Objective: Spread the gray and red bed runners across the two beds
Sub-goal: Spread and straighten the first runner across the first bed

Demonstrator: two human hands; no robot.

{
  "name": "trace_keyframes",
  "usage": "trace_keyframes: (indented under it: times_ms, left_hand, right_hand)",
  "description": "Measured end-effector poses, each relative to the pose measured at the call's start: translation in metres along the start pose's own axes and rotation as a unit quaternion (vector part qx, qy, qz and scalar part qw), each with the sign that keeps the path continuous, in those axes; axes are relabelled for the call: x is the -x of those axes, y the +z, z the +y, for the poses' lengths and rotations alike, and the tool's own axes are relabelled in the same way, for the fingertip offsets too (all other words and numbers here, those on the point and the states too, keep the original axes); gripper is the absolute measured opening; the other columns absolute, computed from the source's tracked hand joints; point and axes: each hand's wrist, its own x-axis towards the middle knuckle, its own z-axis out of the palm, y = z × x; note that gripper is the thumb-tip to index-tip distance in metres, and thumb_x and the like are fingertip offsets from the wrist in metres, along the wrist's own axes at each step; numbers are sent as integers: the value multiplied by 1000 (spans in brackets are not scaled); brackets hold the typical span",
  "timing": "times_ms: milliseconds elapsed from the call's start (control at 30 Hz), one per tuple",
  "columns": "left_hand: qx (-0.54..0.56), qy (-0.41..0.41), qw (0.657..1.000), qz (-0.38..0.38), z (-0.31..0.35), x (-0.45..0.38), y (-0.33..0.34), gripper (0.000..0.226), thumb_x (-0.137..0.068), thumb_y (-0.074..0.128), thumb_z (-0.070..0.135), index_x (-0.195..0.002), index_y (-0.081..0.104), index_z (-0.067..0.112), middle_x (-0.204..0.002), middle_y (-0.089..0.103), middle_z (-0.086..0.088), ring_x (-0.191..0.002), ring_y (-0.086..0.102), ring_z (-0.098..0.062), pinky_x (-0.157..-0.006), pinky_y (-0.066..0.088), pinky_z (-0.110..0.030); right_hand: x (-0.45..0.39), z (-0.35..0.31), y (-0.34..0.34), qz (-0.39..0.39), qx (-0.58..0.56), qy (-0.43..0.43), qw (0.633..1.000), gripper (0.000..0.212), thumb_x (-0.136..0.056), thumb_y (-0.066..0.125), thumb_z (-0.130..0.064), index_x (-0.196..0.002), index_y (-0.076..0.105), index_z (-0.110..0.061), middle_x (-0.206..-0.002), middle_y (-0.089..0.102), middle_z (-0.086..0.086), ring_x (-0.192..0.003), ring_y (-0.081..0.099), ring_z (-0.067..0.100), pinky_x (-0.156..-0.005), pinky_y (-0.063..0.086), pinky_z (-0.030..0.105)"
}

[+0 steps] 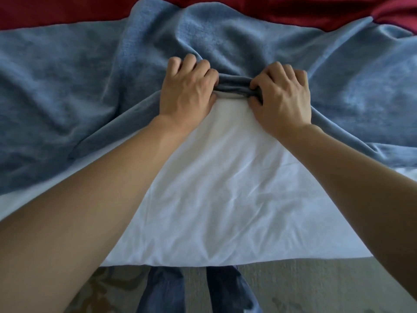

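Hands: left hand [188,91] and right hand [283,98] sat close together, fingers [256,83] curled tight on a bunched edge.
Gray runner [67,86]: lay rumpled across the bed's white sheet [214,188].
Red runner [56,12]: lay beyond it, touching.

Rumpled blue-gray runner [79,86] lies across the white bed, the red runner [56,12] just beyond it

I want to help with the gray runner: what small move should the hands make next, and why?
Probably draw the bunched edge toward the body. Both the left hand and right hand grip the gray runner, which lies wrinkled, leaving the white sheet bare.
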Motion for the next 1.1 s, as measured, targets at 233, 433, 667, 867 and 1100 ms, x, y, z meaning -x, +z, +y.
trace_keyframes:
  times_ms: [233,433,667,867,1100]
  left_hand:
    - [11,-9,1000,-3,5,4,-3,25,-89,44,12,-107,61,20,-103,60,-1,-104,49,-27,-93,30,-41]
    - [-14,-12,1000,-22,6,1,0,30,-89,41,4,-111,58,15,-103,62,-7,-104,50,-31,-98,32,-44]
    - [14,-8,1000,-11,5,7,-6,26,-90,37,20,-98,62,16,-98,66,-5,-103,51,-29,-96,30,-42]
    - [6,1,1000,-21,20,11,-15,43,-81,56,52,-104,55,16,-111,55,-7,-106,50,-30,-92,35,-45]
    - [2,60,998,31,68,31,-26,14,-87,51,25,-87,62,17,-93,60,-4,-91,55,-30,-80,32,-41]
  right_hand:
    - [2,4,-4,-32,26,14,999,22,-84,55,-20,-101,68,-13,-109,61,8,-102,54,32,-95,35,42]
    - [3,3,-4,-36,51,32,998,33,-80,45,-10,-106,66,-11,-109,60,10,-105,52,34,-98,34,44]
    - [22,6,-11,35,-14,23,999,25,-91,49,-18,-91,74,-12,-100,66,4,-95,57,30,-94,40,44]
    - [44,3,-22,99,-82,22,991,20,-92,59,-18,-79,74,-12,-94,69,2,-88,60,28,-89,42,42]
    - [100,1,-30,93,-138,-1,986,17,-94,62,-13,-81,73,-8,-98,69,5,-88,59,30,-76,47,45]
